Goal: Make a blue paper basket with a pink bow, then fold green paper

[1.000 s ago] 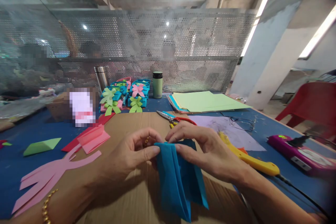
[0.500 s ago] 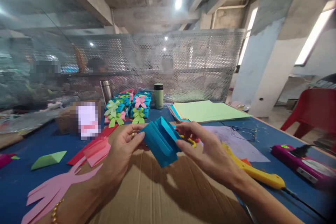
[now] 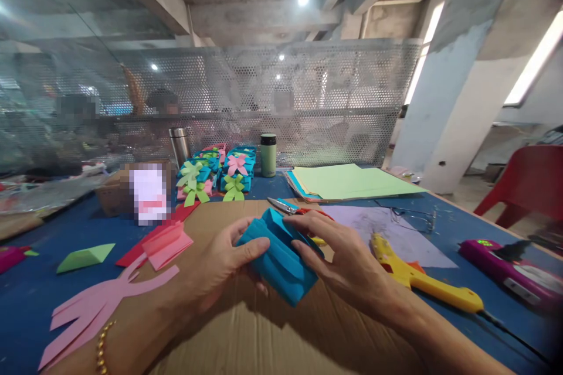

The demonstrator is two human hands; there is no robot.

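Between my hands, above a sheet of brown cardboard (image 3: 233,328), is a folded blue paper piece (image 3: 281,266) with pleats along its top. My left hand (image 3: 233,261) is closed on its left side, thumb on the near face and other fingers partly hidden behind. My right hand (image 3: 338,252) grips the right side, with thumb and fingers at the open fold. Just beyond the paper lie scissors (image 3: 288,207) with red-and-yellow handles, partly covered by my right hand. To the left rest a folded pink paper (image 3: 167,244) and a cut pink paper shape (image 3: 97,307).
A yellow glue gun (image 3: 440,293) lies right, near a purple power strip (image 3: 505,269) and eyeglasses (image 3: 409,220). Green sheets (image 3: 356,181) are stacked behind. Paper bow-topped pieces (image 3: 235,170), a green bottle (image 3: 268,155) and a steel flask (image 3: 179,143) stand at the back.
The blue paper has come lower and slightly right, tilting. My left thumb has moved further over its face, and my right fingers have moved onto its upper fold. The scissors' blades now show.
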